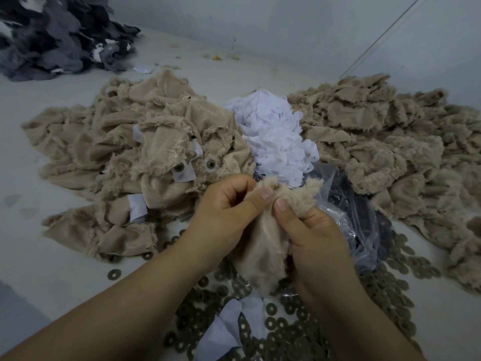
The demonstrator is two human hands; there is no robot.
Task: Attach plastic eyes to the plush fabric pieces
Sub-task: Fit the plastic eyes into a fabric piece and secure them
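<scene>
While your left hand pinches the beige plush piece at its top edge, your right hand grips it just beside; finished pieces lie beyond-left, washers on the surface beneath.

My work surface is a pale grey table running back to a wall. On it, to my left, lies a heap of tan plush pieces, 2 of them showing round plastic eyes. A mound of white fabric bits sits in the middle, and a second tan plush heap spreads to my right. Flat ring washers are scattered close to me, beside a clear plastic bag. A dark grey fabric pile lies in the far left corner.
</scene>
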